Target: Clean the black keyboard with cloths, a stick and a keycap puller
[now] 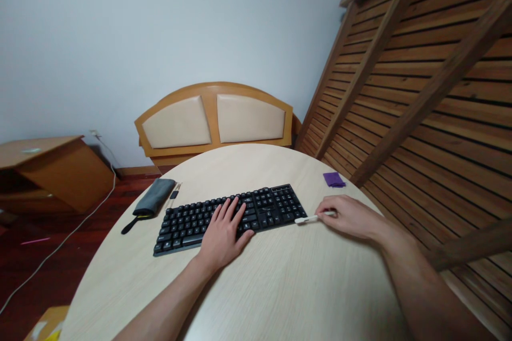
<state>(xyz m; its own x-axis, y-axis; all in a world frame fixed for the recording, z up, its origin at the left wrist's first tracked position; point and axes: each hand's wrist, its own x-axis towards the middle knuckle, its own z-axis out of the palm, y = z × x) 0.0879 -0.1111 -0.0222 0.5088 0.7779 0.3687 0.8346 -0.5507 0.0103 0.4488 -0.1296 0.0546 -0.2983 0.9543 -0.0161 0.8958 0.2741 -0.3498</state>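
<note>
A black keyboard point(236, 216) lies at a slant on the round pale table point(256, 298). My left hand point(224, 237) rests flat across its middle keys with fingers spread. Just off the keyboard's right end, my right hand point(346, 216) pinches a slim white brush point(308, 219), much like a toothbrush. The brush head points left, at the keyboard's near right corner; whether it touches the edge I cannot tell. Beyond my right hand lies a folded purple cloth point(334, 179).
A grey zip pouch point(154, 198) with a black strap lies left of the keyboard, beside a small black item point(174, 194). Behind the table stands a padded headboard point(216, 117). Wooden slats point(420, 117) lean at the right. A white cable point(68, 237) crosses the floor at left.
</note>
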